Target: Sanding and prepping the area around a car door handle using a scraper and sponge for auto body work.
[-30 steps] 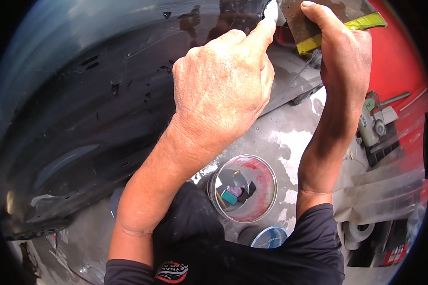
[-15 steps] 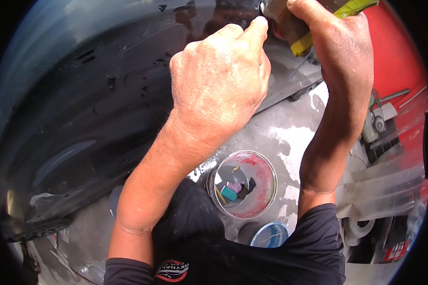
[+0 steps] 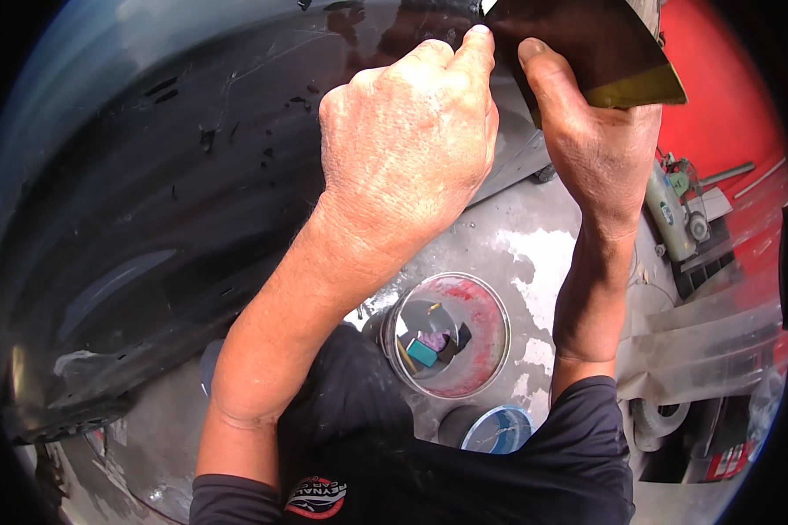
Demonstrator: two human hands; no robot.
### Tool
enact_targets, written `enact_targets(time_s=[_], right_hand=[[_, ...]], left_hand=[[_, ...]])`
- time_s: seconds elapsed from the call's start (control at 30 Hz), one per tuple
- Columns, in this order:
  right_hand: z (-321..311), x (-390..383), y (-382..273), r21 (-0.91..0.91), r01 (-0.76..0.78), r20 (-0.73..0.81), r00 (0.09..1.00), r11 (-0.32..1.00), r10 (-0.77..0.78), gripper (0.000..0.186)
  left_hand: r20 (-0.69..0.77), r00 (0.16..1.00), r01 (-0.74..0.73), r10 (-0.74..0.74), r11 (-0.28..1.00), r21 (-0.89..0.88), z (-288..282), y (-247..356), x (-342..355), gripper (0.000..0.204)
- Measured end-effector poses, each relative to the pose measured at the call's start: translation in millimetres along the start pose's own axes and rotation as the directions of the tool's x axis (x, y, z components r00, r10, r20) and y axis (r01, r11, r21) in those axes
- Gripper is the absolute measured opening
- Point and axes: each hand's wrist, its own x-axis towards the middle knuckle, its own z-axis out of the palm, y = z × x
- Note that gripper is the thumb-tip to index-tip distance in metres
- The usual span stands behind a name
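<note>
A dark, glossy car panel (image 3: 149,201) with scratches and small black marks fills the left and upper view. My left hand (image 3: 403,149) is closed at the panel, index fingertip against a chipped edge near a small white patch (image 3: 488,6) at top centre; whatever its curled fingers hold is hidden. Just right of that fingertip, my right hand (image 3: 591,144) grips a dark, flat, flexible-looking sheet (image 3: 578,39) with a yellow lower edge, thumb on its face and other fingers mostly hidden behind it.
Below, on the concrete floor (image 3: 464,245), stand a bucket (image 3: 490,332) holding water, sponges and pads, and a smaller blue-rimmed container (image 3: 499,429). At right are a red surface (image 3: 718,105), a pale green cylinder (image 3: 670,219), plastic sheeting (image 3: 700,350) and assorted tools.
The sheet in my right hand has swung to show more of its dark face, its yellow edge now lower. My right thumb has dropped. My left hand has shifted slightly up and left.
</note>
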Motion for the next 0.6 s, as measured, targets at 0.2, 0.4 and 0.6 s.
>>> enact_targets(time_s=[0.2, 0.4, 0.6], right_hand=[[-23, 1, -7, -0.094, -0.182, -0.059, 0.982, 0.979, 0.177, 0.013], [-22, -39, 1, 0.061, -0.377, -0.211, 0.9, 0.924, 0.381, 0.018], [-21, -71, 2, 0.274, -0.421, -0.211, 0.851, 0.865, 0.481, 0.018]], left_hand=[[-0.222, 0.912, -0.283, 0.346, 0.92, 0.27, 12, -10, 3, 0.055], [0.117, 0.992, -0.071, 0.051, 0.982, 0.173, 1, 4, -5, 0.025], [0.219, 0.976, 0.038, 0.013, 0.973, -0.228, 5, -7, -35, 0.014]])
